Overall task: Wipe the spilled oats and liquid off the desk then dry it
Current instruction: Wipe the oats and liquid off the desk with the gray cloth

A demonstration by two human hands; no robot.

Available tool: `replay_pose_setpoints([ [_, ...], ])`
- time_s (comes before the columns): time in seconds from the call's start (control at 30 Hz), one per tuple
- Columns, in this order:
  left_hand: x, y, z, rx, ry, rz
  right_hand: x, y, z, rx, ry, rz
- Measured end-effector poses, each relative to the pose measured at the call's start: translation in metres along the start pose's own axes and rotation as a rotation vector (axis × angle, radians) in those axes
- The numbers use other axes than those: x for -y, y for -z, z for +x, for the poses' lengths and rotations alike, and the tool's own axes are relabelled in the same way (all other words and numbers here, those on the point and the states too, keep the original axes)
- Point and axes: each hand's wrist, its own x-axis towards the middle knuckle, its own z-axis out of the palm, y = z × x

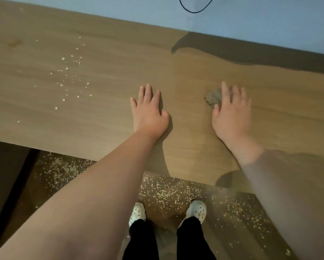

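Neither hand grips anything. The left hand lies flat on the desk with straight fingers. The right hand, blurred, rests with its fingers spread on a grey cloth, which shows between thumb and forefinger. Whether the palm presses the cloth cannot be told. Loose oats lie scattered on the desk well to the left of both hands. Many more cover the floor below the near edge, around two white shoes.
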Motion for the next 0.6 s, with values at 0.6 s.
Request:
replay_pose_setpoints([
  [0.6, 0.142, 0.039, -0.051, 0.123, -0.433, 0.208, 0.136, -0.016, -0.121, -0.027, -0.012, 0.009],
])
